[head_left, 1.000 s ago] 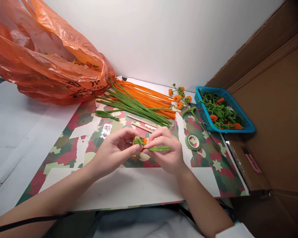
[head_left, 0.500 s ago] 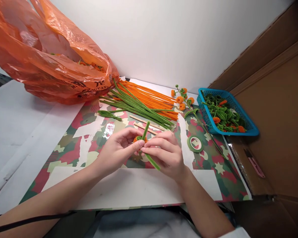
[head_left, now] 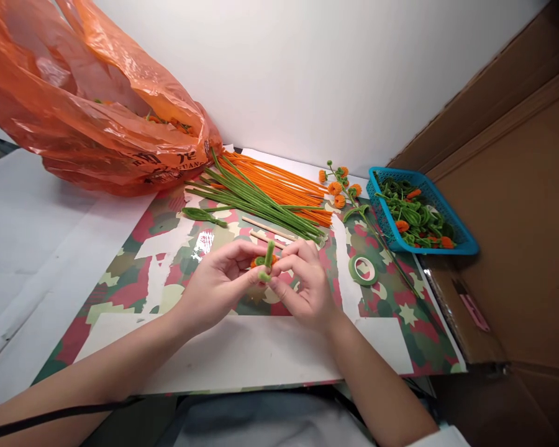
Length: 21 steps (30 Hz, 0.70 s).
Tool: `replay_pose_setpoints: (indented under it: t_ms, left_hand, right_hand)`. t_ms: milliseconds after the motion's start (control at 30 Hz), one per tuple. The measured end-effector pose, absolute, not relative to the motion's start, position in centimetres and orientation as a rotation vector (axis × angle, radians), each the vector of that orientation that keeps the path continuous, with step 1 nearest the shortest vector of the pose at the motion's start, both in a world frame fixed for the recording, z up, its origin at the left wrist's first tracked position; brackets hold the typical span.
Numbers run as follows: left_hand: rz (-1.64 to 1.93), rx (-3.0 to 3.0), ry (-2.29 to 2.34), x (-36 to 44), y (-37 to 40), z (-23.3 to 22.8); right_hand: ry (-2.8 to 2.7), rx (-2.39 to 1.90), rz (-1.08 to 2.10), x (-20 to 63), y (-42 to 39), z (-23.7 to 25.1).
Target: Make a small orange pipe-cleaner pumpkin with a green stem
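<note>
Between my two hands is a small orange pipe-cleaner flower with a green pipe cleaner bent at it. My left hand pinches the flower and the base of the green piece between thumb and fingers. From the other side, my right hand has its thumb and fingertips closed at the green pipe cleaner, whose one end points up. Fingers cover part of the flower. Just beyond my hands lie two thin wooden sticks and bundles of green pipe cleaners and orange pipe cleaners.
An orange plastic bag stands at the back left. A finished flower stem and green tape roll lie right, near a blue basket of green and orange pieces. A pink cutter rests on cardboard. A green leaf piece lies left.
The long green pipe cleaner that stuck out below my right fingers is now folded in close to the flower. My right hand has turned and shifted slightly left.
</note>
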<state>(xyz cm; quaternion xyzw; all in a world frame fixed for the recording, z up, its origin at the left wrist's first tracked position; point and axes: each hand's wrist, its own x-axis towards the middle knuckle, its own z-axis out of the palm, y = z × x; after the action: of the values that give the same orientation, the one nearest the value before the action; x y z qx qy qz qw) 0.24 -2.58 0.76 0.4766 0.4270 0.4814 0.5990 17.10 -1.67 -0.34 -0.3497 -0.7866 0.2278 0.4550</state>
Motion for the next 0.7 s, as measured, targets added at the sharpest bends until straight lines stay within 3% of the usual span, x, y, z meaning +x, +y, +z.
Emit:
replay_pose_setpoints:
  t_ms: [700]
  left_hand:
    - [1.183,1.174,1.096,-0.3,-2.4,0.1]
  right_hand:
    - [-1.743,-0.972,0.339,16.3,-2.1,-0.9]
